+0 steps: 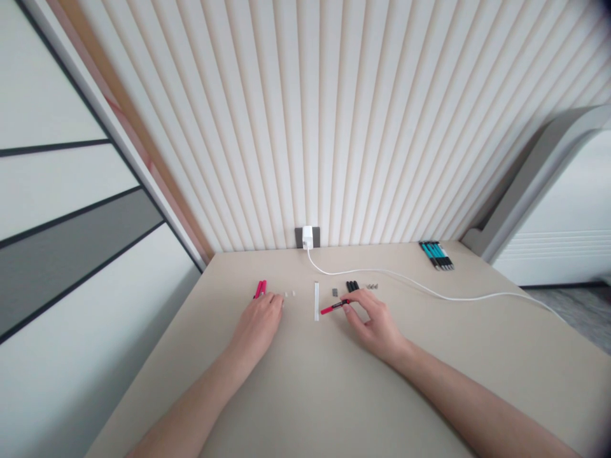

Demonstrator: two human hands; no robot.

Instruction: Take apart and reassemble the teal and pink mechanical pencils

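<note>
**Right hand pinches a red-and-black pen**

Its fingers close on the pen's dark end near the middle of the frame. The pen's long axis slants across the counter, with the red end pointing lower left toward a white strip. Any print on it is too small to read. The left hand rests curled beside two red pens and small white pieces; whether it grips anything cannot be told. Black pens lie just above the right hand, teal pens at upper right, and a white charger sits on the wall at top centre.
</note>
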